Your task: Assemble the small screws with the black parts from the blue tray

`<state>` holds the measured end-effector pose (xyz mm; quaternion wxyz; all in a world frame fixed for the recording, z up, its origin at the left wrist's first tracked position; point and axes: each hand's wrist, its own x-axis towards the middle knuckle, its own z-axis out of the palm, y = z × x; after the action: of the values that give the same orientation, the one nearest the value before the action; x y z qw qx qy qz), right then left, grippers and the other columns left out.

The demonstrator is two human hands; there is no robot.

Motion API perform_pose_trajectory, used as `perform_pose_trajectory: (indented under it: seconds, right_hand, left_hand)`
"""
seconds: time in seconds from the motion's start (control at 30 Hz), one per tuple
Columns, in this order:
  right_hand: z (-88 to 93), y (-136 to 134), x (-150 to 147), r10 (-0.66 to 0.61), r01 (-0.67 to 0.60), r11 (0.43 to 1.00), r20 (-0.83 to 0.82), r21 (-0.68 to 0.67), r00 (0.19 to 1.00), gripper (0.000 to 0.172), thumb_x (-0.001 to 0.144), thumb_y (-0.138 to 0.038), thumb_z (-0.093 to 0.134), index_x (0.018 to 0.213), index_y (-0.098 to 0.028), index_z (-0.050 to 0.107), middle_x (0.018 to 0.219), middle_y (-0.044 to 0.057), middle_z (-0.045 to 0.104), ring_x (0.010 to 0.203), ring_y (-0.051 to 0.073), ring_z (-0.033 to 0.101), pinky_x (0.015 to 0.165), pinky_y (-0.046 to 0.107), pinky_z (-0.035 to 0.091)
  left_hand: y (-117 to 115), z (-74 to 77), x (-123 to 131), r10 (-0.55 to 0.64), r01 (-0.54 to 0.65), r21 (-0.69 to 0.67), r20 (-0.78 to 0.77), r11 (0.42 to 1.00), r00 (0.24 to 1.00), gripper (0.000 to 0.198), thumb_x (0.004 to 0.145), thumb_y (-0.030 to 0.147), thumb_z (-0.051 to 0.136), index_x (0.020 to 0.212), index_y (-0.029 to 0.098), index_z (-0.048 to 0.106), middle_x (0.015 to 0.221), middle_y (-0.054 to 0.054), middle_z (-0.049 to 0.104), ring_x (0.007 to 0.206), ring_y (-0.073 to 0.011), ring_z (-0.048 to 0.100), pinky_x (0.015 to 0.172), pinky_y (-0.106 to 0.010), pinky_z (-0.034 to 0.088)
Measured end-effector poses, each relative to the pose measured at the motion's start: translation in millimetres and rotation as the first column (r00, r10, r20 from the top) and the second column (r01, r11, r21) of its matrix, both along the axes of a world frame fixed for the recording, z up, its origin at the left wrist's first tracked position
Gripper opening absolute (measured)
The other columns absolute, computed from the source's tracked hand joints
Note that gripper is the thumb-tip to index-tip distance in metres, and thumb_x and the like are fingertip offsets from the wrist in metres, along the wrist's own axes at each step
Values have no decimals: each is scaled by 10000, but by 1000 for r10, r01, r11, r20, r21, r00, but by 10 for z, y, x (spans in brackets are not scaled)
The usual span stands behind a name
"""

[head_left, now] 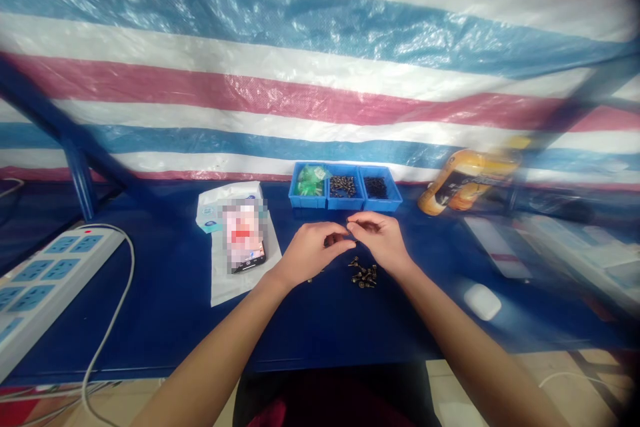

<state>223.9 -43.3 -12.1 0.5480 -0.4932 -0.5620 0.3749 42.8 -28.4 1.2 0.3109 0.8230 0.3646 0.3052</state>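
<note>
My left hand (314,251) and my right hand (382,240) meet above the blue table (300,333), fingertips almost touching. The right thumb and fingers are pinched together on a tiny dark piece, too small to name. Curled inward, the left fingers and thumb face it; whatever lies within them is hidden. Just below the right hand is a loose pile of small brass-coloured, screw-like parts (365,275). A few more bits peek out beneath the left hand. Beyond the hands stand three joined blue bins (345,203), holding green plastic packets (311,180), small metal pieces (343,185) and black screw-like pieces (376,187).
At left, a phone (245,240) rests on white packaging (220,280), near a power strip (75,267) with a white cable (123,280). Rightward are orange drink bottles (457,180), a flat pale device (497,247) and a white case (483,301). Striped sheeting (320,93) hangs behind.
</note>
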Motion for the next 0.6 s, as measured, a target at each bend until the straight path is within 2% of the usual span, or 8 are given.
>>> perform_pose_trajectory:
  seconds: [0.23, 0.4, 0.6]
  right_hand:
    - [-19, -14, -25, 48, -49, 998, -60, -25, 997, 174, 737, -342, 785, 856, -216, 774, 835, 31, 758, 739, 185, 688, 693, 315, 559]
    - [-41, -9, -35, 58, -60, 997, -69, -38, 996, 195, 734, -360, 795, 866, -218, 783, 817, 34, 761, 719, 192, 693, 684, 327, 566]
    - [-40, -14, -66, 90, -89, 996, -79, 11, 993, 159, 731, -350, 805, 830, -228, 779, 860, 36, 745, 796, 195, 693, 722, 318, 561]
  left_hand:
    - [-12, -14, 1, 42, -42, 11, 19, 999, 999, 255, 940, 393, 563, 887, 205, 727, 761, 27, 689, 647, -105, 551, 625, -229, 378]
    - [-20, -3, 9, 72, -72, 41, -16, 997, 997, 265, 949, 357, 540, 827, 192, 707, 675, 35, 632, 591, -95, 498, 592, -232, 344]
    - [-9, -35, 7, 76, -76, 57, -7, 995, 997, 262, 936, 308, 543, 742, 169, 654, 625, 41, 573, 575, -87, 471, 587, -223, 330]
